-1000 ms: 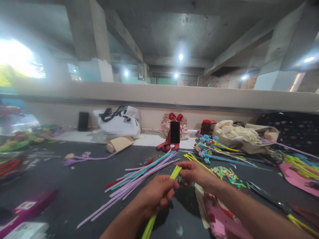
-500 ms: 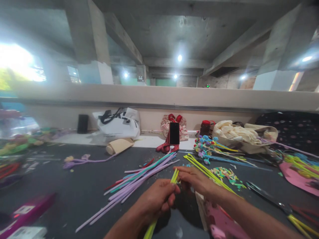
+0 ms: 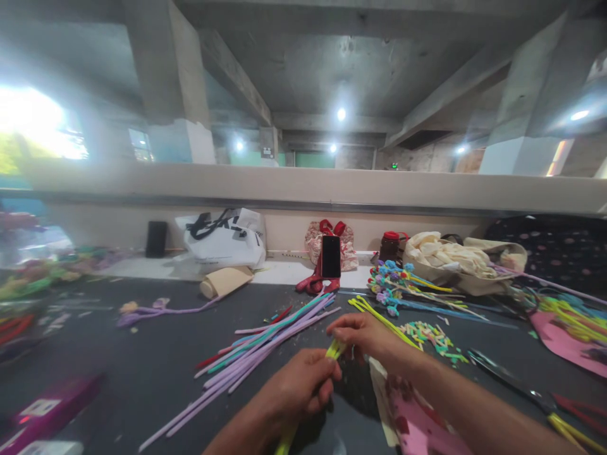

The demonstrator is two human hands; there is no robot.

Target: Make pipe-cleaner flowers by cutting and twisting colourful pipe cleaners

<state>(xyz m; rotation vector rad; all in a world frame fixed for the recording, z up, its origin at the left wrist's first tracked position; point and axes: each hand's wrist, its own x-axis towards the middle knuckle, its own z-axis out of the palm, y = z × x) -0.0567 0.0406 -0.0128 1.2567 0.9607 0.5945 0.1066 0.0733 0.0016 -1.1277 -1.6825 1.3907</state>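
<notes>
My left hand [image 3: 300, 387] is closed round a small bundle of yellow-green pipe cleaners [image 3: 336, 348], whose lower ends come out below the palm. Fingers of my right hand [image 3: 364, 335] pinch the upper end of the same bundle, just above the left thumb. To the left of both hands lies a loose pile of lilac, teal and red pipe cleaners [image 3: 265, 347]. More yellow-green pipe cleaners [image 3: 382, 319] lie on the dark table behind my right hand and partly under its wrist.
Cut pipe-cleaner bits [image 3: 431, 338] lie right of my hands, near large scissors [image 3: 505, 378]. Behind are pipe-cleaner flowers [image 3: 389, 284], a phone [image 3: 331, 256] standing upright and a white bag [image 3: 225, 239]. Pink patterned material [image 3: 422, 420] lies under my right forearm; a blurred magenta object [image 3: 61, 404] is left.
My right fingers have closed down over the bundle's upper end, which stuck out free before. My left hand stays on the bundle, nearly in place. The view has shifted slightly.
</notes>
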